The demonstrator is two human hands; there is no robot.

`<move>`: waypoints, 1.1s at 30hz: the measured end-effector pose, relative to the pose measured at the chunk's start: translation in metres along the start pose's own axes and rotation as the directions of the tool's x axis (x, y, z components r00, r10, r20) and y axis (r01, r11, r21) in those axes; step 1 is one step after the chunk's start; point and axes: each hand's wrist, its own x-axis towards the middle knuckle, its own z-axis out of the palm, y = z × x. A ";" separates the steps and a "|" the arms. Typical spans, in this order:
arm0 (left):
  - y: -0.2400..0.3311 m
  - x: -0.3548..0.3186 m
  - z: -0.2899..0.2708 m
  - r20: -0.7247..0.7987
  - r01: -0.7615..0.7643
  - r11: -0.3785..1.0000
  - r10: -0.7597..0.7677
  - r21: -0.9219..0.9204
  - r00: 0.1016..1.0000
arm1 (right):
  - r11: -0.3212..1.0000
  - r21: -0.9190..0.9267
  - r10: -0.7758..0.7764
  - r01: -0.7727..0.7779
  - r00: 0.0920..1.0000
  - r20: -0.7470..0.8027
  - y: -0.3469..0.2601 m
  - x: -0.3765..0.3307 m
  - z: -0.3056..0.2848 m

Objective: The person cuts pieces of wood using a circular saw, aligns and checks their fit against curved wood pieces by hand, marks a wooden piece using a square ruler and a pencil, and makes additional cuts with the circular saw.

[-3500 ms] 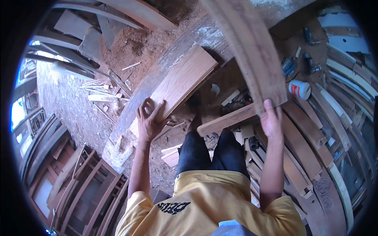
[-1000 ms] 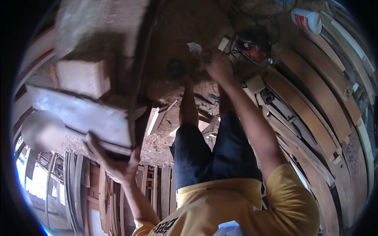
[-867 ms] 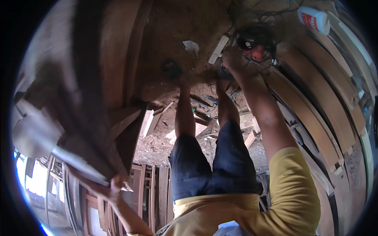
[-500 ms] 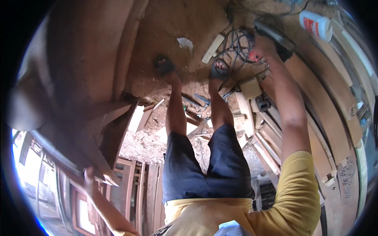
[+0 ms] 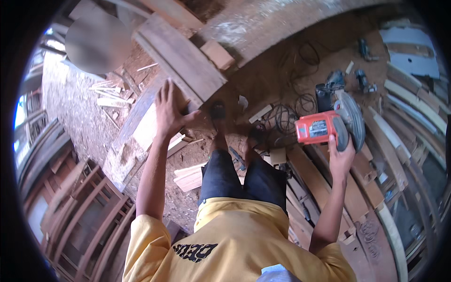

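Observation:
A circular saw (image 5: 314, 130) with a red motor housing and a round grey guard is held up on the right side. My right hand (image 5: 342, 156) is wrapped around its dark rear handle. On the left, my left hand (image 5: 170, 113) has its fingers spread at the near side of a thick brown wooden beam (image 5: 183, 51). Whether the palm presses on the wood is hard to tell. Beneath that hand lies a pale board (image 5: 148, 127).
A short wood block (image 5: 217, 54) sits beside the beam. Black cable (image 5: 284, 117) lies coiled on the dusty floor near my feet. Other power tools (image 5: 364, 49) rest at the far right. Long planks (image 5: 312, 176) are stacked on the right, and wooden frames (image 5: 89, 216) lean at the left.
My right hand has lifted the circular saw from the floor. My left hand has come from the lower left up to the beam, fingers now spread. The view has shifted.

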 end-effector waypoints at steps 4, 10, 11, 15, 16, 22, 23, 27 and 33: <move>-0.004 0.005 -0.007 -0.039 -0.017 0.999 0.015 -0.035 0.999 | 0.934 0.283 0.170 -0.218 0.968 0.185 -0.103 -0.009 -0.015; -0.016 0.003 -0.002 -0.089 -0.023 0.999 0.020 -0.028 0.996 | 0.979 0.198 -0.107 0.053 0.956 0.272 -0.210 -0.032 0.034; -0.014 0.004 0.001 -0.093 -0.032 0.999 0.029 -0.026 0.995 | 0.973 0.221 -0.136 0.073 0.950 0.281 -0.221 -0.032 0.043; -0.008 0.006 0.003 -0.091 -0.043 0.998 0.039 -0.051 0.995 | 0.968 0.198 -0.215 0.156 0.920 0.328 -0.250 -0.026 0.068; -0.008 0.006 0.002 -0.094 -0.047 0.997 0.042 -0.056 0.995 | 0.963 0.219 -0.224 0.155 0.914 0.339 -0.256 -0.024 0.072; -0.002 0.004 -0.005 -0.060 -0.008 0.996 0.003 -0.087 0.998 | 0.972 0.198 -0.200 0.126 0.886 0.419 -0.283 -0.015 0.082; -0.003 0.002 -0.006 -0.050 -0.007 0.997 0.003 -0.072 0.999 | 0.976 0.183 -0.192 0.122 0.881 0.433 -0.287 -0.013 0.083; 0.001 -0.004 -0.012 -0.239 -0.013 0.998 -0.004 -0.069 0.971 | 0.972 0.203 -0.202 0.118 0.859 0.470 -0.296 -0.004 0.085; -0.012 -0.026 -0.020 -0.011 0.078 0.997 -0.078 0.005 0.997 | 0.975 0.220 -0.137 0.021 0.839 0.526 -0.292 -0.006 0.088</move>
